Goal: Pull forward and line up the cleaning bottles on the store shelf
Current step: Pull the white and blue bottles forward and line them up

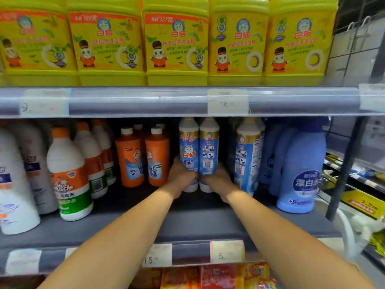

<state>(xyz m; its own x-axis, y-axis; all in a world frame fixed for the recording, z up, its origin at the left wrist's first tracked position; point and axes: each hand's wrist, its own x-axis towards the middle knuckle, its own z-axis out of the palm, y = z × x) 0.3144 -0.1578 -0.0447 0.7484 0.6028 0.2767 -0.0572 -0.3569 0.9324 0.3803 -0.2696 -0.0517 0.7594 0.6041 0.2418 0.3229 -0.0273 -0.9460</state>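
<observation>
Two slim white bottles with blue labels stand side by side deep on the middle shelf (187,224). My left hand (179,177) grips the low part of the left bottle (189,149). My right hand (218,180) grips the low part of the right bottle (209,149), whose back label faces me. A third bottle of the same kind (248,155) stands to their right, a little nearer the front. Two orange drain-cleaner bottles (143,157) stand to the left, also set back.
White Mr Muscle bottles (68,176) with orange caps fill the left of the shelf, nearer the front edge. Light blue bleach bottles (300,172) stand at the right. Yellow detergent jugs (177,42) line the shelf above. Price tags (227,252) hang on the front rail.
</observation>
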